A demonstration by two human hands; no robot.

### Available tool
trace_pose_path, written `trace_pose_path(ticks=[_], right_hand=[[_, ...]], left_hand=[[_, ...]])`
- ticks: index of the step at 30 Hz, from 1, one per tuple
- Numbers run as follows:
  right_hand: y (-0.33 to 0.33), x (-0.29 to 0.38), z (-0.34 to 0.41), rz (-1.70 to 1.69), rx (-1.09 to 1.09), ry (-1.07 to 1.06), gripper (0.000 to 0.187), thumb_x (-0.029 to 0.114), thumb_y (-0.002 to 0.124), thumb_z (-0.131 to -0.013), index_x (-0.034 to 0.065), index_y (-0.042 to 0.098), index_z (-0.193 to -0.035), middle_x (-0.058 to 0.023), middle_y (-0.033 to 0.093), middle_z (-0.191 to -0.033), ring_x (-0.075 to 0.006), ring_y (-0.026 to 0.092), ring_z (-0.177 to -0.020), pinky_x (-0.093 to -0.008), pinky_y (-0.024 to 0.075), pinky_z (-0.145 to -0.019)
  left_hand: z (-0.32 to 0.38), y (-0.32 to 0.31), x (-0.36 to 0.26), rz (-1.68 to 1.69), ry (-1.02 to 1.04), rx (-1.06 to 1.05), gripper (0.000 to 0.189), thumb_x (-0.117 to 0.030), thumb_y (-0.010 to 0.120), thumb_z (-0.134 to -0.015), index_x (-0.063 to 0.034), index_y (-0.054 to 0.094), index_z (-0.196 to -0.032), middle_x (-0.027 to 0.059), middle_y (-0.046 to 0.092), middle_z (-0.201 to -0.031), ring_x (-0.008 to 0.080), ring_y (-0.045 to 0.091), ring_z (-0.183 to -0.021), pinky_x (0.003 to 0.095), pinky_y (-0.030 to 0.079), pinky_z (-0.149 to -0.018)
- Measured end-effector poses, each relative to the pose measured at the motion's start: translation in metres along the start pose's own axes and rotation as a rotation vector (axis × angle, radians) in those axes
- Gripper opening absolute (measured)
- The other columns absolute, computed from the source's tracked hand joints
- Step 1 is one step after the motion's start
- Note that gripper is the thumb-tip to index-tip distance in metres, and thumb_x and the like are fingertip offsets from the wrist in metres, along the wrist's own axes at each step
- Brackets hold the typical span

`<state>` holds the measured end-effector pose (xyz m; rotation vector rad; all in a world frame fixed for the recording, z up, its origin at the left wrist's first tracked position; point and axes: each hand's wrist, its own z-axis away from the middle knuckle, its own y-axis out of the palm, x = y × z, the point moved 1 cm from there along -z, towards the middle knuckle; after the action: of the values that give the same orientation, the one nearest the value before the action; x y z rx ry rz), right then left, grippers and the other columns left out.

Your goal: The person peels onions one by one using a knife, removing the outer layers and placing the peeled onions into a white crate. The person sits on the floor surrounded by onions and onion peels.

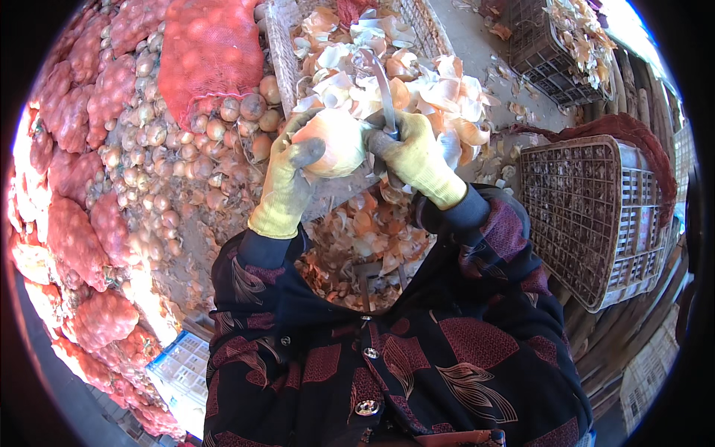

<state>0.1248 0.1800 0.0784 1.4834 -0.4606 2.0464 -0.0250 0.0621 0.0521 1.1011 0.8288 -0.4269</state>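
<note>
A large pale onion rests in my left hand, which wears a yellow work glove with a dark, soiled palm. The thumb lies across the onion's front and the fingers wrap its far side. My right hand, gloved alike, grips a knife by its dark handle. Its curved blade points up and away from me. The right fingertips are close against the onion's right side; whether they touch it I cannot tell. Behind both hands, loose onion skins are heaped over a crate.
Red mesh sacks of onions and loose onions cover the ground at left. More skins lie below my hands. Plastic crates stand at right, one at the back holding skins. A blue-and-white crate is at lower left.
</note>
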Motion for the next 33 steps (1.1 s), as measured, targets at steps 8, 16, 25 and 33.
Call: trace_pose_path(ticks=[8,16,25,33], right_hand=[[-0.002,-0.007,0.003,0.487,-0.091,-0.494,0.011,0.008,0.060,-0.077,-0.0014,0.063,-0.082,-0.0168,0.058,-0.061,-0.0254,0.060,-0.053,-0.0336,0.0471,-0.052],[-0.001,-0.017,-0.008,0.097,-0.259,-0.086,0.017,0.014,0.061,-0.078,-0.0031,0.062,-0.079,-0.0201,0.060,-0.061,-0.0347,0.063,-0.058,-0.0375,0.0492,-0.054],[-0.006,-0.033,-0.027,0.682,-0.224,-0.201,0.025,0.022,0.061,-0.079,-0.0026,0.062,-0.082,-0.0220,0.061,-0.064,-0.0360,0.063,-0.060,-0.0420,0.0506,-0.058],[-0.008,-0.019,-0.004,0.573,-0.030,-0.421,0.025,0.024,0.064,-0.082,0.0012,0.063,-0.092,-0.0180,0.063,-0.070,-0.0334,0.063,-0.063,-0.0393,0.0505,-0.059]], left_hand=[[-0.003,-0.001,0.002,0.059,-0.167,-0.012,0.053,-0.016,0.067,-0.082,0.0031,0.049,-0.128,0.0105,0.057,-0.121,0.0204,0.059,-0.107,0.0350,0.051,-0.090],[-0.002,-0.007,0.009,0.052,-0.029,-0.003,0.054,-0.022,0.069,-0.079,0.0014,0.051,-0.124,0.0118,0.060,-0.117,0.0215,0.061,-0.103,0.0349,0.052,-0.089],[0.001,-0.018,0.010,0.103,-0.036,0.052,0.065,-0.035,0.067,-0.079,0.0027,0.047,-0.128,0.0160,0.057,-0.123,0.0284,0.057,-0.112,0.0423,0.046,-0.098],[-0.010,-0.025,0.006,0.139,-0.042,-0.041,0.056,-0.036,0.060,-0.088,0.0030,0.049,-0.127,0.0144,0.058,-0.121,0.0247,0.057,-0.111,0.0373,0.046,-0.097]])
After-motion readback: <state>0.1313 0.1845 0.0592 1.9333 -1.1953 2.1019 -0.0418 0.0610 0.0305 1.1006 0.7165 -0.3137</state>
